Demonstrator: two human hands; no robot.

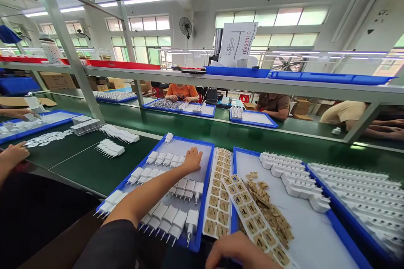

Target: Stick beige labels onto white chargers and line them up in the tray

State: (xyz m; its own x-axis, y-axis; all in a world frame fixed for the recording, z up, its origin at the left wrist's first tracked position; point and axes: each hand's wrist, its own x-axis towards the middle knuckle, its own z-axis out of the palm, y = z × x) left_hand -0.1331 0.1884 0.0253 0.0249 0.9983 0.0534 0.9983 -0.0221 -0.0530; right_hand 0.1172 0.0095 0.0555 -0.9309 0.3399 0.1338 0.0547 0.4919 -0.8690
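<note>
My left hand (193, 159) reaches across a blue-rimmed tray (206, 164), back of the hand up, with fingers apart over the white liner. It is at the right end of a row of white plug chargers (170, 159); nothing shows in its fingers, though the palm side is hidden. More rows of chargers (164, 218) lie in this tray, pins towards me. My right hand (240, 252) is at the bottom edge, fingers bent and partly cut off, beside a sheet of brown stickers (252, 214). What it holds, if anything, does not show.
Right of the tray lies another sticker sheet (221, 193). A second blue tray (235, 151) holds loose brown pieces (268, 206) and white chargers (293, 176). More chargers (110, 147) stand on the green belt (78, 164). A co-worker's hand (14, 155) is at left. A shelf (189, 76) crosses above.
</note>
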